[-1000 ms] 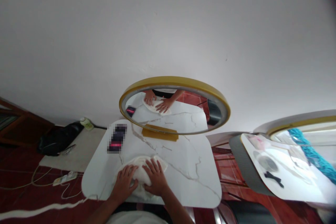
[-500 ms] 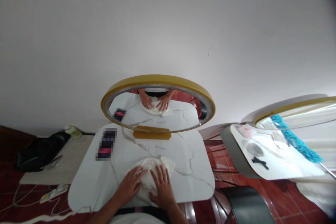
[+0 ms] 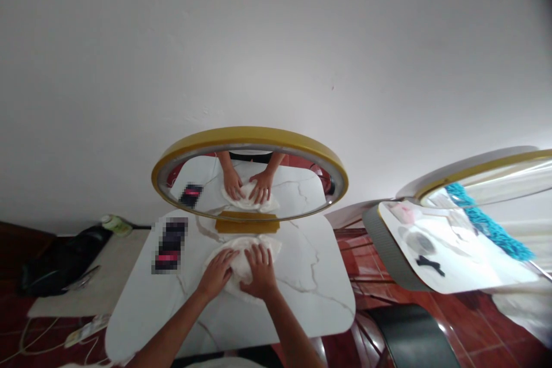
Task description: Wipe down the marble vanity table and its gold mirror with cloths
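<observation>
White cloth on marbled counter, now just short of mirror base; lay nearer the front edge earlier. Left hand, right hand palm-down on it, slightly apart, fingers extended.

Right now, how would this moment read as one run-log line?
left hand: palm-down on white cloth | right hand: palm-down on same cloth | cloth: on marbled table | gold-rimmed mirror: beyond cloth

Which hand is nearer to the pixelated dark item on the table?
Left. The left hand lies on the white cloth, right of the pixelated dark item; the right hand, on the same cloth, is farther right.
</observation>
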Demonstrator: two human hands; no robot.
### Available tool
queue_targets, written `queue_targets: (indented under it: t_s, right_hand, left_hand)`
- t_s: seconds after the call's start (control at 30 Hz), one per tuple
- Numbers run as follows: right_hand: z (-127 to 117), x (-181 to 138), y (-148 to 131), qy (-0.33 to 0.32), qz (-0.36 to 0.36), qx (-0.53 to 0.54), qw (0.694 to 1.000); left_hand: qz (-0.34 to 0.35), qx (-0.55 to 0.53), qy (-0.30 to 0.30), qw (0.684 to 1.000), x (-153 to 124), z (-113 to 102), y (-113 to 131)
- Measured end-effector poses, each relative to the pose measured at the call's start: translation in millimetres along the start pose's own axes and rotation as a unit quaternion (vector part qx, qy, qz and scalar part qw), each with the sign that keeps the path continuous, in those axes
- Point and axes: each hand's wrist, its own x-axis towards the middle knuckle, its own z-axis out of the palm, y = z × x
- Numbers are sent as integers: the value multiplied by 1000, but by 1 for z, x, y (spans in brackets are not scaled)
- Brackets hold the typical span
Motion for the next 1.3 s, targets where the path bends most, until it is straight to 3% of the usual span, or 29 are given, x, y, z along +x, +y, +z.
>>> queue_targets:
  t_s: [0.2, 0.3, 0.4, 0.57, 0.77, 0.93, 1.07, 1.3]
  right_hand:
    - [-4, 20, -10, 4, -37, 3, 999]
    - [5, 22, 0, -5, 12, 24, 1000]
    - [17, 18, 16, 12, 46, 22, 999]
    - [23, 3, 38, 83, 148, -9, 985]
    - [8, -3, 65, 183, 288, -15, 940]
    - [-5, 22, 89, 172, 342, -51, 923]
    - [-5, 48, 93, 164, 355, -61, 918]
    - [13, 63, 71, 168, 280, -74, 942]
  left_hand:
    - [15, -89, -29, 995, 19, 2, 15]
    - [36, -73, -5, 997, 23, 0, 21]
    - [40, -14, 65, 997, 27, -4, 18]
    - [-17, 89, 169, 981, 43, -5, -1]
    - [-2, 127, 152, 980, 52, 4, -15]
    - [-10, 124, 147, 981, 50, 13, -19]
    - [-17, 124, 144, 982, 50, 14, -20]
    - [-21, 134, 146, 980, 50, 13, -19]
